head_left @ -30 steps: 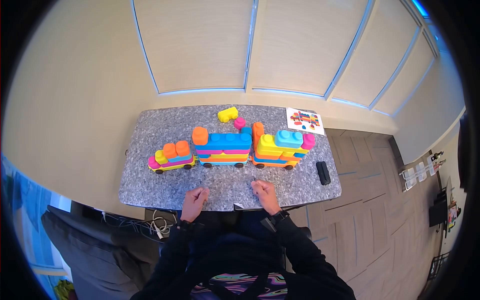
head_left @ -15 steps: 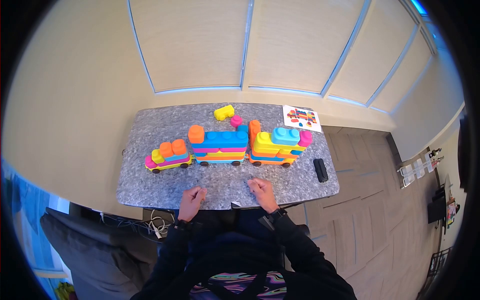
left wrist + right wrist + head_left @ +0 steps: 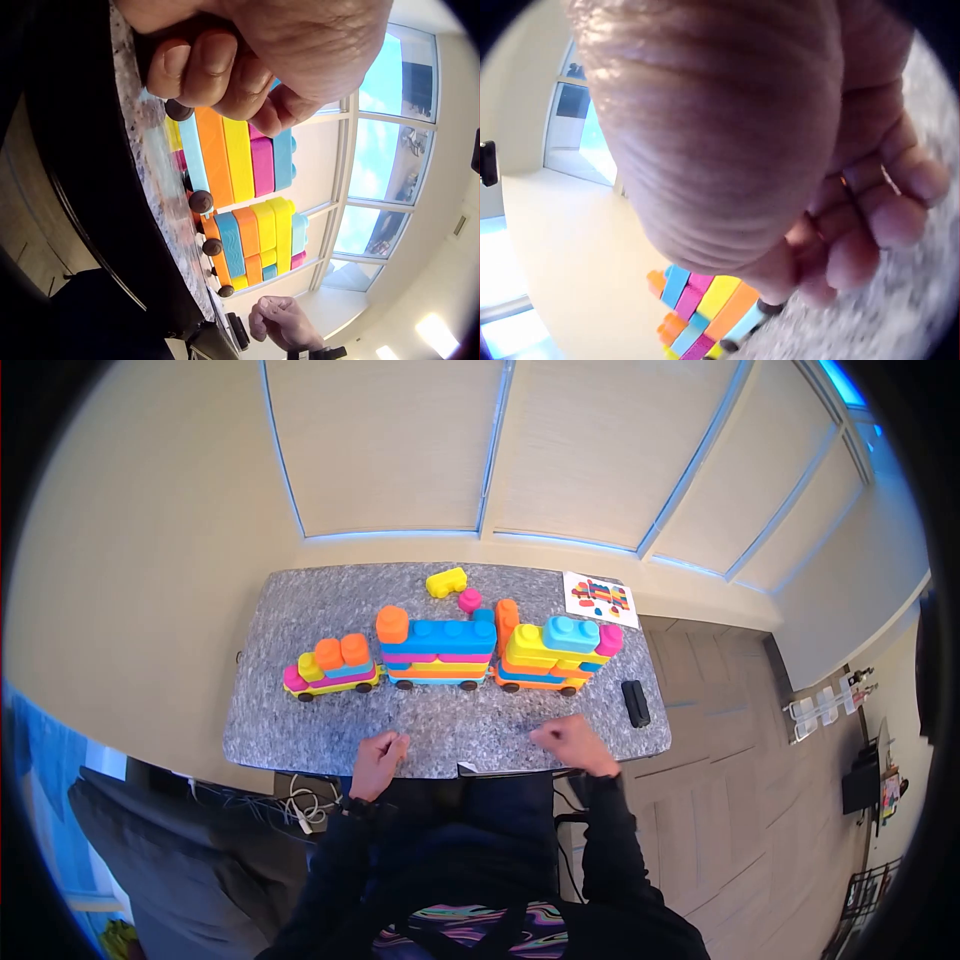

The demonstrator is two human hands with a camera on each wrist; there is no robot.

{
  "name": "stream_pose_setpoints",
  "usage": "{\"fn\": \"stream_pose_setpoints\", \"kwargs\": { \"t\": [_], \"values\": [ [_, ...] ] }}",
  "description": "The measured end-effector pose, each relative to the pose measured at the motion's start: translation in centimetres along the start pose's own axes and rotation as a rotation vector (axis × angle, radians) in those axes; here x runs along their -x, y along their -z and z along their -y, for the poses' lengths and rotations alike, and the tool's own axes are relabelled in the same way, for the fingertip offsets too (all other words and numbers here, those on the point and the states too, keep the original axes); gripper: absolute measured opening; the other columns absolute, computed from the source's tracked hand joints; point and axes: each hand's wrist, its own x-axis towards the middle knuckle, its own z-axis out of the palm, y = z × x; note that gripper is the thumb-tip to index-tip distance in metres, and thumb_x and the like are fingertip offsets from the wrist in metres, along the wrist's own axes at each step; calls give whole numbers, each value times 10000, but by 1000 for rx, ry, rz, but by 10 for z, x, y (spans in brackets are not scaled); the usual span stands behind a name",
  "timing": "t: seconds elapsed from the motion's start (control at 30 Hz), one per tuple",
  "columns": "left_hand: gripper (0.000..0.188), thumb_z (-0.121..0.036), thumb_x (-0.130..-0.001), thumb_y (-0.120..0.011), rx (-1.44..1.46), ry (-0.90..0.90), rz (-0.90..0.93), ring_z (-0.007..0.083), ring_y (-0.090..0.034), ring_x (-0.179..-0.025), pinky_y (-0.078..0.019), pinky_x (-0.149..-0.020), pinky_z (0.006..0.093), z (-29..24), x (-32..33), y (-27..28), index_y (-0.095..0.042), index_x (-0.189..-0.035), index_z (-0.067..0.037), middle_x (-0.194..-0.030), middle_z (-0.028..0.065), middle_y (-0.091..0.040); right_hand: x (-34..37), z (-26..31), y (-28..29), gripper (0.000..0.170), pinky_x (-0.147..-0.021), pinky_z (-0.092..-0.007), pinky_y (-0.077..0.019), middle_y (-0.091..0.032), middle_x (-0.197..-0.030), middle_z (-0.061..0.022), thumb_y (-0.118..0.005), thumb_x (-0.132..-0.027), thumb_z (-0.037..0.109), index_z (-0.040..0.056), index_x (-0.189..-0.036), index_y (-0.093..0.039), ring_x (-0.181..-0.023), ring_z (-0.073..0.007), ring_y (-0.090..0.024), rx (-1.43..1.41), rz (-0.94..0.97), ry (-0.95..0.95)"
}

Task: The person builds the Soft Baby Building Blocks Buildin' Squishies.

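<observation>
My left hand rests at the table's near edge, its fingers loosely curled around nothing, as the left wrist view shows. Farther right, my right hand is over the front of the table with loosely bent fingers and nothing in them. Beyond both hands stands a toy train of soft building blocks: a small engine at left, a middle wagon topped with blue and orange blocks, and a right wagon in yellow and orange. In the left wrist view the two wagons stand upright on dark wheels.
Behind the train lie a yellow wheeled block and a pink block. A printed picture sheet is at the back right corner, and a black case lies near the right edge. White cables hang below the table's left front.
My right hand has moved to the right along the front of the table, its forearm swinging out. The left hand stays nearly in place. The head view has shifted slightly.
</observation>
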Motion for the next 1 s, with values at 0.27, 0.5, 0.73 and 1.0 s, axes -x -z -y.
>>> {"fn": "stream_pose_setpoints", "kwargs": {
  "t": [0.27, 0.5, 0.73, 1.0],
  "values": [
    [434, -272, -1133, -743, 35, -12, 21, 55, -469, -689, -372, -629, 338, -1, -3, -2, -680, -800, -1, -680, -5, -584, 11, -101, 97, 398, -832, -576, -623, -826, -1046, -238, -949, -899, 306, 11, -1094, -765, -953, -485, -787, 704, -780, -177],
    [425, -260, -1133, -744, 6, 3, 15, 46, -463, -688, -365, -625, 333, -3, -3, -1, -687, -801, -1, -674, -13, -574, 1, -145, 110, 523, -929, -601, -646, -826, -1145, -274, -979, -824, 334, 5, -1166, -758, -1084, -506, -792, 678, -455, -537],
    [423, -259, -1128, -756, 50, -19, 15, 42, -445, -682, -348, -616, 330, -3, -4, -2, -682, -795, -8, -663, -28, -552, 2, -104, 112, 582, -988, -579, -647, -831, -1173, -287, -890, -816, 362, 15, -1272, -791, -1131, -494, -796, 650, -534, -635],
    [362, -244, -1116, -779, 27, 49, 80, 38, -484, -727, -382, -637, 312, -31, 2, 7, -713, -857, 0, -724, -25, -606, 43, 28, 120, 679, -921, -397, -632, -805, -1173, -169, -888, -895, 201, 8, -1513, -685, -1035, -240, -793, -71, -667, -355]
  ]
}}
